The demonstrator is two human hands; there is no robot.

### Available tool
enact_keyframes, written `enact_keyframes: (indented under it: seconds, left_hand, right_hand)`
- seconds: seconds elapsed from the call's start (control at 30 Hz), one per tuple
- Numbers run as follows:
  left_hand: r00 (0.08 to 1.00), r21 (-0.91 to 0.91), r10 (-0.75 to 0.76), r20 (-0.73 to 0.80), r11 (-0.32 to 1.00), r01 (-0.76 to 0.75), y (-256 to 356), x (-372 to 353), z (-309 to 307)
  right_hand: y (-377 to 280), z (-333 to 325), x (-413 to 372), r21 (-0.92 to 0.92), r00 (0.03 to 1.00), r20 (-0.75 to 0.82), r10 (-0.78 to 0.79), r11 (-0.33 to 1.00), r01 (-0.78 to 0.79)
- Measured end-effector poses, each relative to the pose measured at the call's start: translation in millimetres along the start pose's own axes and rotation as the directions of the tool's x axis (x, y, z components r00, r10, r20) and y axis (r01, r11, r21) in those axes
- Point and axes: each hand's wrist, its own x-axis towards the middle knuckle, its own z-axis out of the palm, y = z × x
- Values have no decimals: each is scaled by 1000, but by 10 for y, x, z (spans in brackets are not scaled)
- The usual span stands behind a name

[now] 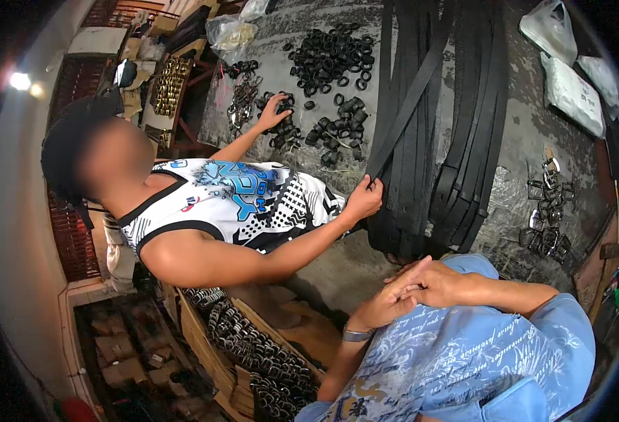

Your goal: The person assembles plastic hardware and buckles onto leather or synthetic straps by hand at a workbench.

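My left hand (382, 307), with a metal watch (356, 335) at its wrist, rests against my right hand (441, 283) in front of my blue shirt (457, 352). The left fingers are stretched out. My right fingers lie loosely across the left hand, partly overlapping it. No object shows in either hand. Just beyond them, long black belt straps (408, 126) lie over the table (527, 155). A co-worker's hand (364, 199) pinches one strap, while that person's other hand (274, 112) touches small black loops (285, 130).
More black loops (330, 56) form a pile on the table. Metal buckles (550, 204) and a white plastic package (573, 95) lie to the right. Wooden boxes of buckles (239, 330) stand below left, beside the co-worker (239, 200).
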Motion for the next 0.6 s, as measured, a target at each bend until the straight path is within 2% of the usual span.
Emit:
enact_keyframes:
  seconds: [0.13,0.23,0.3,0.33,0.4,0.47,0.53,0.6]
  left_hand:
    - [999,-212,-42,-18,977,38,-4,-38,58]
    - [998,-214,-50,-37,976,42,-122,-83,22]
    - [997,-170,-47,-65,985,35,-84,-88,66]
    - [996,-148,-45,-78,988,33,-60,-96,84]
    - [996,64,-89,3,994,89,-142,-161,-20]
    - [990,147,-133,42,981,126,-172,-190,-58]
    - [984,100,-172,42,981,167,-58,-184,0]
    - [980,50,-195,45,980,192,-148,-229,-3]
  right_hand:
    - [45,26,-30,202,998,-57,-38,978,49]
    - [95,48,-12,295,996,-81,-41,953,63]
    - [86,54,20,330,988,-123,-94,935,130]
    - [53,43,20,386,995,-81,-61,918,88]
    - [-40,-4,0,488,1000,-1,9,873,-7]
    - [23,1,20,375,997,-15,-74,924,74]
    - [-13,-38,19,227,987,-55,-152,961,160]
    - [-12,-24,0,198,990,-35,-138,970,142]
